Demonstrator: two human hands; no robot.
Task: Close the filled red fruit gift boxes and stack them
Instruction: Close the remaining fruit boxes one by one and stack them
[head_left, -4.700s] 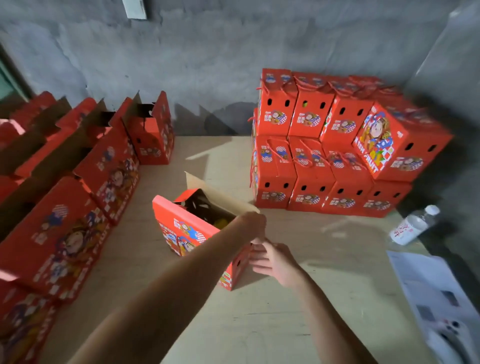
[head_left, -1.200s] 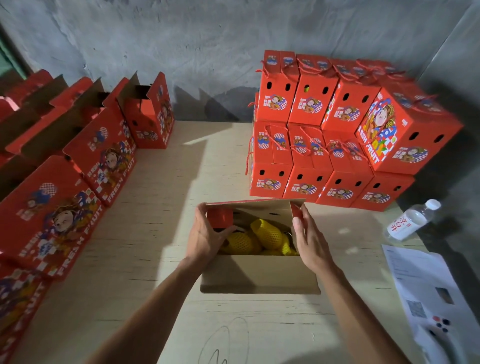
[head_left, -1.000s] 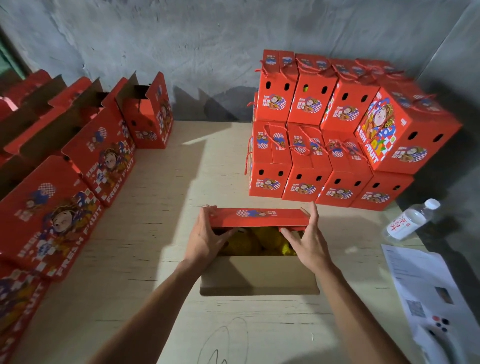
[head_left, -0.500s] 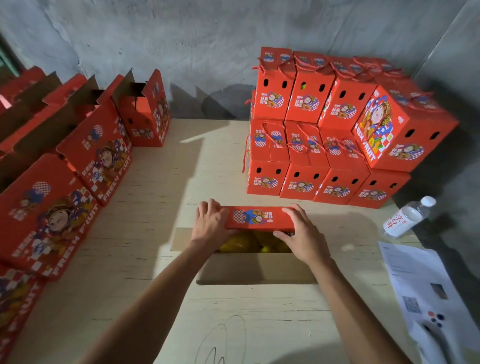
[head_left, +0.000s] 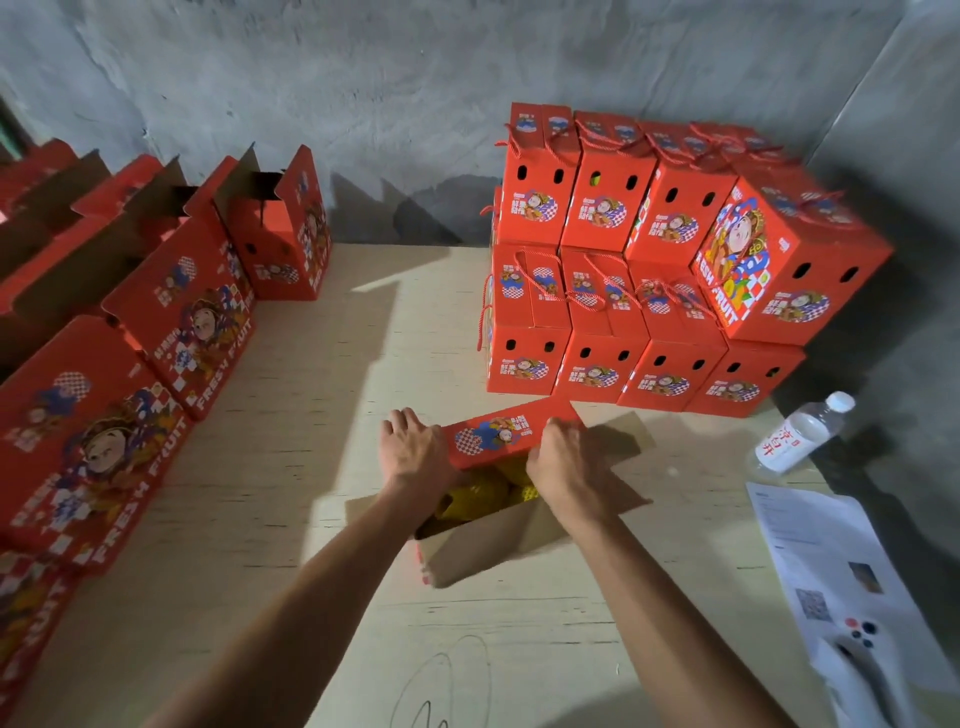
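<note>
Red gift box (head_left: 498, 499) rests on a pale wooden table (head_left: 332, 415) by a grey concrete wall (head_left: 415, 78); left hand (head_left: 413, 454) and right hand (head_left: 563, 460) apparently grip its flap (head_left: 506, 436).

At my right, a water bottle (head_left: 797, 436) lies on the table (head_left: 322, 597); printed sheets (head_left: 826, 561) lie nearer.
</note>
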